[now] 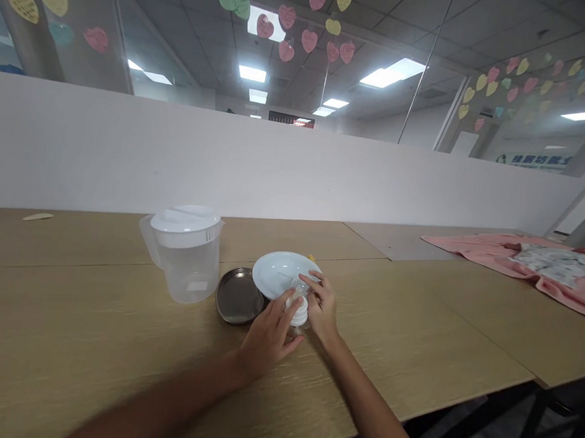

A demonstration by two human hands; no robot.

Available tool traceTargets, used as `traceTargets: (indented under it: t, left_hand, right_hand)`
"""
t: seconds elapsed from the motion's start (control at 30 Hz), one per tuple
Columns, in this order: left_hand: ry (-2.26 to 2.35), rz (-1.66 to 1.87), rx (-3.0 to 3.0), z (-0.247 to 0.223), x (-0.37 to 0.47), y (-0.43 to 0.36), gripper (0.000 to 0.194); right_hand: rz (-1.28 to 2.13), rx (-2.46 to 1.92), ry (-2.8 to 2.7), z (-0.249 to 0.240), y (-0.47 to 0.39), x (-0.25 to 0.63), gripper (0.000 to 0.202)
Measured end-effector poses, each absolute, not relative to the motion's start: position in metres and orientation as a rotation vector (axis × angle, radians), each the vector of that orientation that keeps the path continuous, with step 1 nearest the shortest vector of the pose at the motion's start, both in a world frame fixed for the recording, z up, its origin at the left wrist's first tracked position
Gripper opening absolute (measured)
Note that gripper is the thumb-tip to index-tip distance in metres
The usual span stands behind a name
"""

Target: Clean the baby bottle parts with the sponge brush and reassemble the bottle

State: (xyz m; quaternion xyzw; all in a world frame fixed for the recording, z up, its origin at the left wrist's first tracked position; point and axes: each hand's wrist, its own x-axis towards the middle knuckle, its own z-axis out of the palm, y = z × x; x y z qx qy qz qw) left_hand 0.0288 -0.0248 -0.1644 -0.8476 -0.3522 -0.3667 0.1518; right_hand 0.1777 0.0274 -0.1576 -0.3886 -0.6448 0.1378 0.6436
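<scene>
A small clear bottle with a white ribbed top [299,311] stands on the table in front of a white bowl [273,266]. My left hand [270,331] is wrapped round the bottle from the left, thumb near its base and fingers at the white top. My right hand [322,306] is at the bottle's right side, its fingers curled over a small clear piece [300,285] above the top. Whether the right fingers grip that piece is hard to tell. A thin light stick shows over the bowl. An oval metal tray [239,297] sits left of the bowl.
A clear plastic pitcher with a white lid [184,255] stands left of the tray. A pink cloth [548,290] with a doll-like figure on it, partly in view, lies at the far right. Behind the wooden table [114,340] rises a white wall [276,171].
</scene>
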Motion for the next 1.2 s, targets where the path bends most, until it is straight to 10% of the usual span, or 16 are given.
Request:
traceTargets:
  t: [1.2]
  left_hand:
    - [-1.135, -1.292, -2.527, -0.162, 0.03, -0.028, 0.077]
  right_hand:
    - [0.016, -0.753, -1.744, -0.15, 0.008, 0.181, 0.028]
